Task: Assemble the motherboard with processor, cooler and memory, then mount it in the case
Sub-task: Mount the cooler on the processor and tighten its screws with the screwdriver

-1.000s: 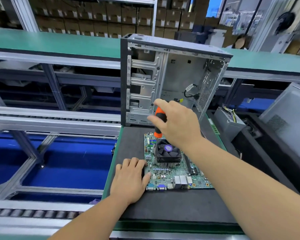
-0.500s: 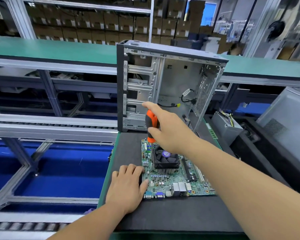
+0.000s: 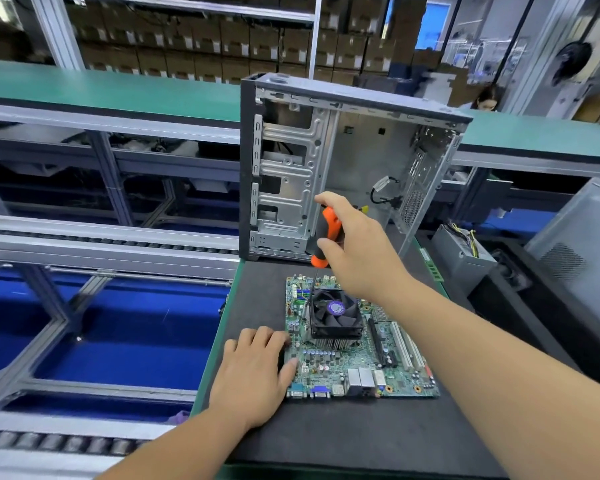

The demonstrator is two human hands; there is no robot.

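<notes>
A green motherboard (image 3: 354,370) lies flat on the dark mat (image 3: 343,438). A black fan cooler (image 3: 335,313) sits on its upper middle. My right hand (image 3: 361,247) grips an orange-and-black screwdriver (image 3: 324,237) upright, its thin shaft pointing down at the cooler's far left corner. My left hand (image 3: 253,375) lies flat on the mat, its fingers and thumb touching the board's left edge. Behind the board an open metal case (image 3: 343,168) stands upright, with loose cables inside.
A power supply (image 3: 461,258) with coloured wires sits to the right of the case, next to a grey panel (image 3: 582,251). A roller conveyor (image 3: 101,240) and blue floor lie on the left. A person works at the far right, beyond the green bench (image 3: 118,88).
The view shifted a little while the hands kept their hold. My right hand has risen slightly with the screwdriver, still over the cooler's far left corner. My left hand stays at the board's edge.
</notes>
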